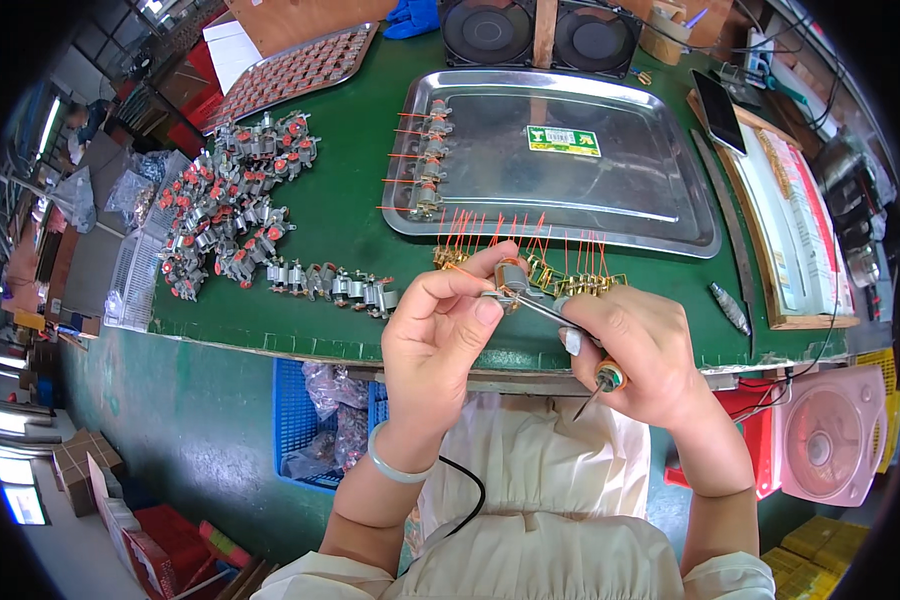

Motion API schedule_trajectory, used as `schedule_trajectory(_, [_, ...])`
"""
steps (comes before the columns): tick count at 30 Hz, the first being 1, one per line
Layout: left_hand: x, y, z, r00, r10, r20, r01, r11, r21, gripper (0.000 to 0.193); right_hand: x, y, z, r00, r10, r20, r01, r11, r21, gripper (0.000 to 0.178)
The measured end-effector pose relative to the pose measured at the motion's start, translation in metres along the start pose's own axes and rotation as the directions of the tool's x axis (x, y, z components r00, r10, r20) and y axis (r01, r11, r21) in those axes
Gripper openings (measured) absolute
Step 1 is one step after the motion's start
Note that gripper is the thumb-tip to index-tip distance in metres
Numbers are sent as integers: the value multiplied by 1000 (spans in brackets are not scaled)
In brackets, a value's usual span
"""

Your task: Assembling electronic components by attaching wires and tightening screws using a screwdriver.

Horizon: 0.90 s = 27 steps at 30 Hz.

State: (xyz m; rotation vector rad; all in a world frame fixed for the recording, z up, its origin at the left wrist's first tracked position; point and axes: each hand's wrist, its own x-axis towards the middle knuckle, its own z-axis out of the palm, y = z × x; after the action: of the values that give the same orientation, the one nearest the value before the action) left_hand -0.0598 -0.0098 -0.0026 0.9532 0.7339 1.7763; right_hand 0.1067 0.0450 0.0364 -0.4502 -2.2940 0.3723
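Two hands work at frame centre: the left hand (440, 325) pinches a small motor (511, 277); the right hand (645, 350), closed, holds a soldering iron (570, 325) at it. The joint appears in progress; next calls for a steady tip.

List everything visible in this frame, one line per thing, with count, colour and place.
small motor: one, silver, pinched in left hand
soldering iron: one, metal shaft, held in right hand
steel tray: one, silver, centre back of bench
motors with orange leads: five, along tray's left side
brass parts with orange wires: a row, in front of tray
loose motor pile: many, grey and red, bench left
green bench mat: one, covers bench
pink fan: one, lower right
blue crate: one, under bench
bracelet: one, pale green, left wrist
left hand: one
right hand: one
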Motion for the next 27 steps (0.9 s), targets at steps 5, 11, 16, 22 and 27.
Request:
schedule_trajectory(5, [4,-7,-6,970,206,128,-222,967,127,20,-3,-7,4,989,146,8,-145,970,198,26])
schedule_trajectory(11, [11,-6,-14,930,275,242,-319,933,167,22,-4,-8,-5,769,484,417,-604,338,722,14])
schedule_trajectory(16, [12,-6,-19,924,271,271,-321,933,160,21,-3,-7,-3,641,451,621,-665,-78,743,16])
schedule_trajectory(22, [13,0,-28,922,340,187,-374,905,202,31,-7,2,13,953,231,194,-272,937,219,24])
schedule_trajectory(27, [13,2,-27,929,325,180,-356,915,189,31,3,7,20,957,138,256,-86,975,-203,24])
